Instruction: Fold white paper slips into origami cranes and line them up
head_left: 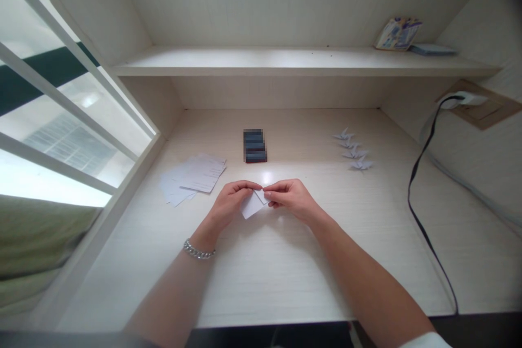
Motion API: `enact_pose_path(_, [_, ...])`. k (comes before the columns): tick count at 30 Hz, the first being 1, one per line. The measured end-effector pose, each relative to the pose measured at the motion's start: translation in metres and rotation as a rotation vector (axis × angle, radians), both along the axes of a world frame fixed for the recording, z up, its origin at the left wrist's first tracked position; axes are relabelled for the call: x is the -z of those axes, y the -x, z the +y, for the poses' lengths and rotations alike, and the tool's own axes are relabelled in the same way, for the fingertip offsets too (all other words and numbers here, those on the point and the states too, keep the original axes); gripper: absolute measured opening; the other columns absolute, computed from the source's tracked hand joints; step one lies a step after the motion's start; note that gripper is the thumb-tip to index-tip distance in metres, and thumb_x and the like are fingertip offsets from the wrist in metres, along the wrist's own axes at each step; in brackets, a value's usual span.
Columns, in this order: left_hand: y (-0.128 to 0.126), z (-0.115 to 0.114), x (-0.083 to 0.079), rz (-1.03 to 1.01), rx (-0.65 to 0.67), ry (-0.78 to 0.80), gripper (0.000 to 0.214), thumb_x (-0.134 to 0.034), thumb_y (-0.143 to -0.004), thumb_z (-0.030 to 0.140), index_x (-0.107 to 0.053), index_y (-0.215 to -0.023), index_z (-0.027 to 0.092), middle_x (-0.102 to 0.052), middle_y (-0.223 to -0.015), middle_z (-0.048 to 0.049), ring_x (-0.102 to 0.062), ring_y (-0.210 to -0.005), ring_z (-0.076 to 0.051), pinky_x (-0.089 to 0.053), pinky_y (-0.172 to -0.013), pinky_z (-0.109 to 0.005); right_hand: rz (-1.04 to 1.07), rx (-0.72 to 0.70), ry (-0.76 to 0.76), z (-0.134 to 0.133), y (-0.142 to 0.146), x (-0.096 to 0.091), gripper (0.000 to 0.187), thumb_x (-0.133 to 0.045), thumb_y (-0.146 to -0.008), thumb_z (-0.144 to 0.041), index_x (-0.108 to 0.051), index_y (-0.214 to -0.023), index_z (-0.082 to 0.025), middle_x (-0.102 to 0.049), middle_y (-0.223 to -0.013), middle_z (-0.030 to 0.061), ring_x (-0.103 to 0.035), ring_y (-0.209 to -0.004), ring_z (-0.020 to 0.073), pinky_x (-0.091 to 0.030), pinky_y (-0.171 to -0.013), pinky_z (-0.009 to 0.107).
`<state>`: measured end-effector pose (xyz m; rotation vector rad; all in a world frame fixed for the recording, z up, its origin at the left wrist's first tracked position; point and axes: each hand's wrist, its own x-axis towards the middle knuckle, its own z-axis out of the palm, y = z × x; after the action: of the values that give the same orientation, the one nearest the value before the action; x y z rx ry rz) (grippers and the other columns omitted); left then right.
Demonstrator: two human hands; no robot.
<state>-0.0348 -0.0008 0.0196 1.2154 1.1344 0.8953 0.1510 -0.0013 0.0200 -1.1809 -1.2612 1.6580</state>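
Observation:
Between both hands is a small folded sheet of white paper [252, 205], held just above the desk. My left hand [233, 199] pinches its upper left edge with thumb and fingers; a chain bracelet is on that wrist. My right hand [291, 198] grips the right corner of the same paper between thumb and forefinger. To the left lies a loose pile of white paper sheets [202, 173], some with faint lines. Several folded paper cranes [354, 149] sit in a row at the right. A dark, pixelated object [255, 145] lies beyond my hands.
A black cable [414, 196] runs from the wall socket [468, 99] down the desk's right side. Across the back, a shelf [253, 60] holds a small colourful packet [397, 33] and a flat bluish item [433, 49]. White bars [61, 95] line the left side.

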Motion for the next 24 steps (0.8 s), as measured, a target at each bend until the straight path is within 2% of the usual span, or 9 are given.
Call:
enact_pose_path(6, [-0.0005, -0.0023, -0.0015, 0.077, 0.054, -0.07, 0.028, -0.063, -0.071, 0.035, -0.068, -0.09, 0.014, -0.069, -0.086, -0.0077, -0.06, -0.073, -0.017, -0.044, -0.062, -0.025, -0.046, -0.011, -0.038, -0.0016, 0.0025, -0.0019, 0.025, -0.069, -0.066, -0.032, -0.072, -0.083, -0.014, -0.067, -0.068, 0.0053, -0.06, -0.058, 0.013, -0.049, -0.059, 0.027])
enact_pose_path(15, [0.0034, -0.0038, -0.0034, 0.089, 0.08, -0.056, 0.035, -0.067, -0.069, 0.037, -0.067, -0.095, 0.013, -0.069, -0.087, -0.0093, -0.061, -0.07, -0.017, -0.045, -0.059, -0.024, -0.014, -0.058, -0.047, 0.0005, -0.0018, 0.0001, 0.026, -0.07, -0.065, -0.03, -0.072, -0.086, -0.014, -0.068, -0.072, 0.0056, -0.061, -0.061, 0.0135, -0.049, -0.062, 0.028])
enact_pose_path(20, [0.0033, -0.0028, -0.0029, 0.085, 0.095, -0.059, 0.033, -0.066, -0.071, 0.037, -0.068, -0.093, 0.013, -0.07, -0.086, -0.0098, -0.061, -0.072, -0.017, -0.045, -0.06, -0.024, -0.013, -0.078, -0.071, 0.001, -0.0022, 0.0016, 0.028, -0.071, -0.064, -0.031, -0.073, -0.086, -0.013, -0.068, -0.071, 0.0058, -0.061, -0.064, 0.0143, -0.049, -0.062, 0.028])
enact_pose_path(24, [0.0018, -0.0026, -0.0029, 0.11, 0.051, -0.063, 0.03, -0.067, -0.07, 0.037, -0.069, -0.087, 0.013, -0.07, -0.083, -0.0087, -0.061, -0.07, -0.017, -0.044, -0.059, -0.024, -0.018, -0.075, -0.09, 0.0006, -0.0005, 0.0032, 0.027, -0.07, -0.065, -0.029, -0.072, -0.086, -0.013, -0.068, -0.071, 0.0055, -0.061, -0.064, 0.0144, -0.049, -0.062, 0.028])
